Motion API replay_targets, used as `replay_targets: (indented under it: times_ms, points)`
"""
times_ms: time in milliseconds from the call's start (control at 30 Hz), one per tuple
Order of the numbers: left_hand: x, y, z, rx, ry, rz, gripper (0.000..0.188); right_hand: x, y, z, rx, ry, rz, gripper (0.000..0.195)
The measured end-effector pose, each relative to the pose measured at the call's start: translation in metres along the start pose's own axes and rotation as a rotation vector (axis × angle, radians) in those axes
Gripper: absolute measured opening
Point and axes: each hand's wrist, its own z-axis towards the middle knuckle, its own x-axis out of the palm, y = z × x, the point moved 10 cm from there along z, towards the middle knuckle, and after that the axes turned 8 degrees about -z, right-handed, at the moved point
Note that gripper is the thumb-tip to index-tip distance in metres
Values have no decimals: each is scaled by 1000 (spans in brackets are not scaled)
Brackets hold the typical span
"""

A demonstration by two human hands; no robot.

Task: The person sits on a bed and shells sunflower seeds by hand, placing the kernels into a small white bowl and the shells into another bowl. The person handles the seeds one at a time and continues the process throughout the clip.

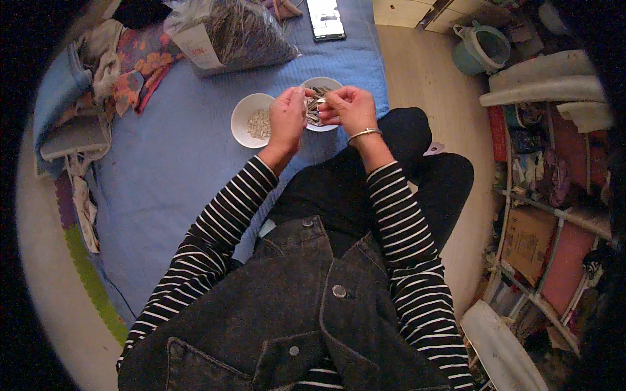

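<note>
Between my hands lies a white bowl of striped sunflower seeds (319, 79), partly covered by them. To its left a second white bowl (239, 122) holds pale shelled kernels (259, 124). My left hand (288, 115) is over the gap between the bowls, thumb and fingertips brought together; whether a seed is between them is too small to tell. Over the right side of the seed bowl is my right hand (351, 108), its thumb and forefinger pinched on what looks like a small seed. A bangle circles my right wrist. The fingertips of both hands are a short way apart.
A large clear plastic bag of dark seeds (244, 36) lies on the blue bedcover (161, 137), near a phone (326, 19) with a lit screen. Crumpled cloths (142, 54) are at the left. Beyond the bed's right edge stand a bucket (481, 49) and a cluttered shelf rack (552, 210).
</note>
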Motion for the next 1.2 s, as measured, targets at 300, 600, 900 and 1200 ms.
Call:
replay_targets:
  times_ms: [300, 600, 900, 1200]
  points:
    - [-24, 23, -1, -168, -13, -107, 24, -69, 10, 20, -134, -98, -1262, 21]
    - [-15, 32, -12, -241, 46, -142, 25, -37, -14, 16, -62, 71, -1630, 23]
    - [-10, 56, -28, -324, 99, -160, 21, 27, 76, -12, -539, -10, -895, 15]
    - [-27, 68, -22, -289, 62, -186, 22, 99, 76, -5, -648, 130, -946, 16]
